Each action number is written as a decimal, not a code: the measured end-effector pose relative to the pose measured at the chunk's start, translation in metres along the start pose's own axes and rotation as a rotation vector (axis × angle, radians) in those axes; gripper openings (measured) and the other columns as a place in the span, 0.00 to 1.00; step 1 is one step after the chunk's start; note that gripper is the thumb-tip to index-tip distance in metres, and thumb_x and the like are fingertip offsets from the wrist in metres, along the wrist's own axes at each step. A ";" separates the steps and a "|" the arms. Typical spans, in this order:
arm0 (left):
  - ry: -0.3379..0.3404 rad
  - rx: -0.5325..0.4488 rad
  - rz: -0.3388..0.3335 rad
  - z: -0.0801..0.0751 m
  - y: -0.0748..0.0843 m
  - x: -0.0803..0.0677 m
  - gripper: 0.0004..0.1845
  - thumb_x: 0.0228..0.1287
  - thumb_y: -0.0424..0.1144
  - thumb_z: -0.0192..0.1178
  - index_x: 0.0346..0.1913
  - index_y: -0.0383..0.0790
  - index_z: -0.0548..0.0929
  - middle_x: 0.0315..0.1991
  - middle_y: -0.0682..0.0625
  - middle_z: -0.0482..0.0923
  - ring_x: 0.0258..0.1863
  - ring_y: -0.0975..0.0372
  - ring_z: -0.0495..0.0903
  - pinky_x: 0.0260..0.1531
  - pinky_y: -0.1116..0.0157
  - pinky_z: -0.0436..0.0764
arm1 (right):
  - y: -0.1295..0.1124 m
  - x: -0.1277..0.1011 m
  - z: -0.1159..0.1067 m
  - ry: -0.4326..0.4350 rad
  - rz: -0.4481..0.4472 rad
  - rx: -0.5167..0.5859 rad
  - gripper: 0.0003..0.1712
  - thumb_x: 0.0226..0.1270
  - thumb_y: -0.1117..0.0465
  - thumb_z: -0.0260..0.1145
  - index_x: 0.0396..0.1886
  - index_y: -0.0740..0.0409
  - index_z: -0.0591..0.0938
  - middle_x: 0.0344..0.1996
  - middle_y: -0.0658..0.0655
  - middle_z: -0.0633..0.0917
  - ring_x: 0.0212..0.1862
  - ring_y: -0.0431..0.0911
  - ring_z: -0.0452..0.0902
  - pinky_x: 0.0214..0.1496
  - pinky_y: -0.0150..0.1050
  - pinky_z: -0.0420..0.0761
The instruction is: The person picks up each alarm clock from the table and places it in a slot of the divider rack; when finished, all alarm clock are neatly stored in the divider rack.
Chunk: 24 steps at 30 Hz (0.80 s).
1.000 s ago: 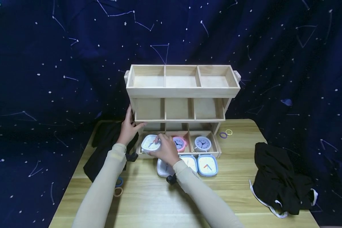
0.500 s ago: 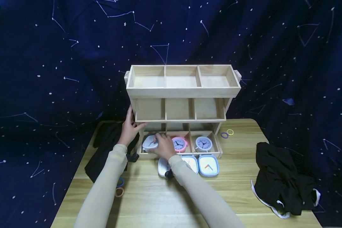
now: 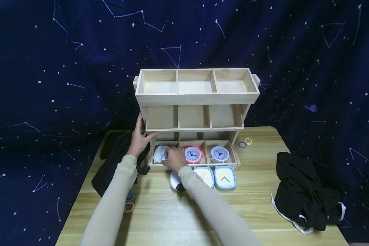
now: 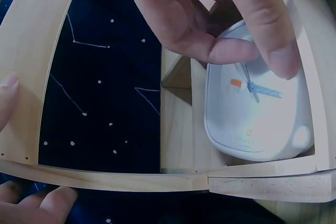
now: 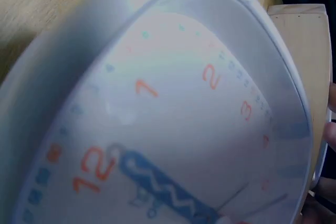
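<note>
My left hand [image 3: 138, 140] holds the left side of a three-tier wooden rack [image 3: 196, 99], thumb in front and fingers along the outer side. In the rack's lowest left compartment lies a white alarm clock [image 4: 252, 114], face up. My right hand [image 3: 174, 158] is over that clock's right part; in the left wrist view its thumb and a bent finger lie over the face without closing round it. A pink alarm clock [image 3: 192, 155] sits in the middle compartment, a pale lavender one [image 3: 219, 154] in the right. A large white clock face [image 5: 173, 98] fills the right wrist view.
Before the rack on the wooden table [image 3: 160, 222] lie a partly hidden white clock [image 3: 174, 181] and two blue-rimmed clocks [image 3: 225, 177]. Black cloth [image 3: 304, 194] lies at right, another [image 3: 117, 160] at left. Small rings [image 3: 129, 206] lie on both sides.
The white clock has gone from tilted in my right hand down into the lower left compartment. My right hand has shifted slightly right off it. My left hand has stayed put.
</note>
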<state>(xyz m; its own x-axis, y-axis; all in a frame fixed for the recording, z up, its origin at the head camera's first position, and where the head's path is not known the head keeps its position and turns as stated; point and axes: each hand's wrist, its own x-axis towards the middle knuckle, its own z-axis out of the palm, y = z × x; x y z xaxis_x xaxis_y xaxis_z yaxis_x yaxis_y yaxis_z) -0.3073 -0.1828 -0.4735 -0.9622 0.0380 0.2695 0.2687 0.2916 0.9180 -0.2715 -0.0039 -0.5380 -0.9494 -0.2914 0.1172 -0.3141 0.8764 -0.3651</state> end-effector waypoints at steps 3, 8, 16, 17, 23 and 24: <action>0.002 -0.002 0.012 -0.001 -0.002 0.001 0.61 0.70 0.36 0.73 0.88 0.67 0.38 0.89 0.49 0.41 0.87 0.46 0.51 0.83 0.42 0.61 | 0.002 -0.001 0.000 0.004 -0.007 0.021 0.16 0.58 0.47 0.82 0.28 0.49 0.84 0.37 0.51 0.87 0.51 0.53 0.81 0.61 0.48 0.74; 0.002 0.004 0.013 -0.002 -0.002 0.000 0.61 0.70 0.39 0.73 0.88 0.68 0.38 0.89 0.49 0.42 0.87 0.46 0.51 0.82 0.41 0.61 | 0.009 -0.004 -0.002 -0.012 -0.052 0.080 0.14 0.62 0.47 0.80 0.34 0.51 0.89 0.51 0.57 0.89 0.61 0.57 0.82 0.72 0.53 0.75; 0.007 0.014 0.013 -0.001 -0.001 -0.002 0.60 0.70 0.39 0.73 0.88 0.65 0.38 0.90 0.48 0.40 0.87 0.45 0.49 0.82 0.41 0.62 | 0.029 -0.028 -0.023 0.069 -0.155 0.274 0.12 0.68 0.55 0.77 0.42 0.58 0.90 0.62 0.66 0.85 0.67 0.64 0.79 0.73 0.60 0.79; 0.008 0.014 0.012 -0.001 -0.001 -0.002 0.60 0.70 0.39 0.73 0.88 0.65 0.38 0.90 0.48 0.40 0.87 0.45 0.49 0.82 0.41 0.63 | 0.033 -0.033 -0.026 0.089 -0.155 0.291 0.11 0.68 0.56 0.77 0.42 0.59 0.90 0.61 0.66 0.86 0.65 0.63 0.80 0.70 0.59 0.80; 0.002 0.009 -0.004 0.000 0.009 -0.004 0.61 0.71 0.35 0.72 0.88 0.62 0.36 0.89 0.47 0.40 0.87 0.45 0.48 0.82 0.42 0.61 | 0.064 -0.068 -0.051 0.173 -0.102 0.292 0.10 0.68 0.57 0.77 0.41 0.59 0.90 0.50 0.62 0.89 0.53 0.58 0.86 0.57 0.54 0.87; -0.001 0.008 -0.009 0.000 0.014 -0.005 0.61 0.71 0.34 0.71 0.88 0.61 0.36 0.89 0.46 0.40 0.87 0.45 0.48 0.83 0.42 0.61 | 0.070 -0.075 -0.056 0.169 -0.085 0.282 0.10 0.67 0.56 0.78 0.41 0.58 0.90 0.48 0.60 0.89 0.52 0.57 0.87 0.55 0.53 0.88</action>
<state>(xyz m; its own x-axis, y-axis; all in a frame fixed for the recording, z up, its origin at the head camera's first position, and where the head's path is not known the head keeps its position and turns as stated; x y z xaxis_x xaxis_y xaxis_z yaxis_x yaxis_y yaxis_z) -0.2983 -0.1787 -0.4617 -0.9645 0.0365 0.2614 0.2601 0.2995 0.9180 -0.2222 0.1006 -0.5202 -0.9143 -0.2708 0.3010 -0.4014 0.7039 -0.5860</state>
